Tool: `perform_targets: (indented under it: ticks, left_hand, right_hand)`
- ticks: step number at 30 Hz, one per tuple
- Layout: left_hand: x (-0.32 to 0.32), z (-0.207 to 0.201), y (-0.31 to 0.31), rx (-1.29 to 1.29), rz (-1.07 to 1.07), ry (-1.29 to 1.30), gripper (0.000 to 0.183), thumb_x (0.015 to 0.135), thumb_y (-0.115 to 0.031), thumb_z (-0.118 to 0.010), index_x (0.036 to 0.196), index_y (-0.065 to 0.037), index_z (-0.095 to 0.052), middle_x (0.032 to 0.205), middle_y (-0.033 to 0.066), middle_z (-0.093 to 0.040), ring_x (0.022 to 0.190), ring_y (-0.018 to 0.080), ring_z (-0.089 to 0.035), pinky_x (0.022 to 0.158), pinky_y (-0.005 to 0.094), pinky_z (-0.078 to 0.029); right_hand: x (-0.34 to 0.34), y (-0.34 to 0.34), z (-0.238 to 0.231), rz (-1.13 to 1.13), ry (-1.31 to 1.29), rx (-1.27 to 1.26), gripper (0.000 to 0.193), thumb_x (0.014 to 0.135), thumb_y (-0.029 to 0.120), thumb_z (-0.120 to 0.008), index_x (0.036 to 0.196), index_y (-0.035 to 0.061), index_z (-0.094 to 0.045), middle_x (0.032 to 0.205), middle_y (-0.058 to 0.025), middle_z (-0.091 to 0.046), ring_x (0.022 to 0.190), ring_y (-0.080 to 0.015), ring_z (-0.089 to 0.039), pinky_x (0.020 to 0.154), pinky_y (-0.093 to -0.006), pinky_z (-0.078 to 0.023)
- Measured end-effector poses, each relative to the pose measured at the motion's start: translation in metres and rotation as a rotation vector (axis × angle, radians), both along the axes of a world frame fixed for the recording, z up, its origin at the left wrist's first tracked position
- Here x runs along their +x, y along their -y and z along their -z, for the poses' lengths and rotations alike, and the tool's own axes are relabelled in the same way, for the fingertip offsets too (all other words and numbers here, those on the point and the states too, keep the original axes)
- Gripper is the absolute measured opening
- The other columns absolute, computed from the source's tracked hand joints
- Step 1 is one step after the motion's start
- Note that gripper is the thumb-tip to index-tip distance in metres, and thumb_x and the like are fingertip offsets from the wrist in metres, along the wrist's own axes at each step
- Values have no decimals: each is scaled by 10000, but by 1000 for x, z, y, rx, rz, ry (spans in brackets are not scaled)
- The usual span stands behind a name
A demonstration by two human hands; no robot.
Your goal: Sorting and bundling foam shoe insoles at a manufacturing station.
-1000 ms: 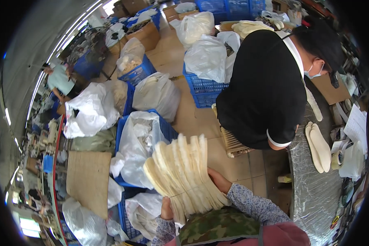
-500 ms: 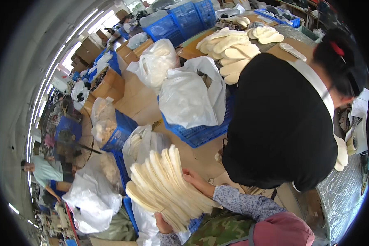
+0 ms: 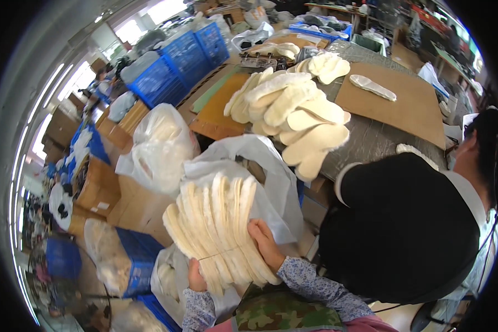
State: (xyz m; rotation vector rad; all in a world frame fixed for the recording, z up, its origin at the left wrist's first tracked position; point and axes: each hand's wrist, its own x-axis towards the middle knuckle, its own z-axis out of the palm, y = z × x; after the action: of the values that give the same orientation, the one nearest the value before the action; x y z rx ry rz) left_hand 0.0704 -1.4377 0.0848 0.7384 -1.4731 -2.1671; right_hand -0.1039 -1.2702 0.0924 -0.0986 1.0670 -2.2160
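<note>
Between my two hands is a bundle of cream fleece insoles [image 3: 213,221], stood on edge side by side and fanned out at the far end. A thin tie seems to cross its middle. My left hand [image 3: 196,276] grips the near left side, its fingers partly hidden behind the bundle. On the right side my right hand [image 3: 266,243] presses with its fingers against the outer insole. Just beyond the bundle is a large white plastic bag [image 3: 282,205]. A pile of similar insoles [image 3: 293,108] lies on the table farther off.
A person in black [image 3: 398,227] bends close on my right. On the table [image 3: 365,124] a single insole [image 3: 372,87] rests on a brown board [image 3: 420,105]. Blue crates [image 3: 166,69] stand at the far left. Filled bags [image 3: 163,144] and a blue crate [image 3: 135,257] are to my left.
My view has swung toward the table, showing more of the insole pile and board. Both hands still hold the bundle, which now appears before the large white bag.
</note>
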Motion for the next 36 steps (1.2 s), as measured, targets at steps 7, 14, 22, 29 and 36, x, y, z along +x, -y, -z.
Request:
perform_targets:
  ticks: [7, 14, 22, 29, 36]
  left_hand:
    - [-159, -18, 166, 131, 204, -1, 559, 1023, -398, -298, 1413, -6, -383, 1369, 160, -499, 1221, 305, -521, 1043, 420, -417]
    - [-326, -66, 272, 110, 258, 76, 567, 1017, -444, -346, 1390, -25, -429, 1310, 136, -552, 1175, 269, -560, 1005, 391, -459]
    - [-587, -93, 377, -20, 589, 72, 614, 1010, -488, -362, 1382, -5, -439, 1307, 143, -561, 1144, 232, -585, 982, 349, -474]
    - [-701, 12, 395, -914, 537, 331, 630, 995, -465, -401, 1460, -42, -348, 1443, 133, -429, 1310, 232, -433, 1104, 325, -323]
    - [-774, 45, 345, -1081, 714, 286, 749, 940, -384, -487, 1508, -8, -175, 1557, 175, -232, 1446, 286, -208, 1158, 351, -201]
  right_hand:
    - [-121, 117, -46, 109, -127, -27, 180, 974, 219, -563, 1002, 90, -440, 988, 6, -466, 923, -75, -432, 854, -231, -378]
    - [-259, 230, -42, 144, -231, 8, 386, 900, 302, -674, 1048, 79, -396, 995, -41, -481, 919, -104, -454, 826, -256, -409]
    - [-464, 328, -37, 374, -231, 3, 602, 893, 458, -618, 1198, -18, -411, 1126, -128, -493, 1056, -201, -488, 967, -310, -380]
    - [-493, 329, 41, 310, -549, 527, 890, 696, 200, -772, 1386, -123, -312, 1352, -290, -435, 1270, -375, -437, 1067, -385, -357]
    - [-510, 326, 52, 602, -595, 768, 696, 721, 147, -701, 1278, -127, -388, 1219, -326, -491, 1157, -439, -479, 1000, -425, -394]
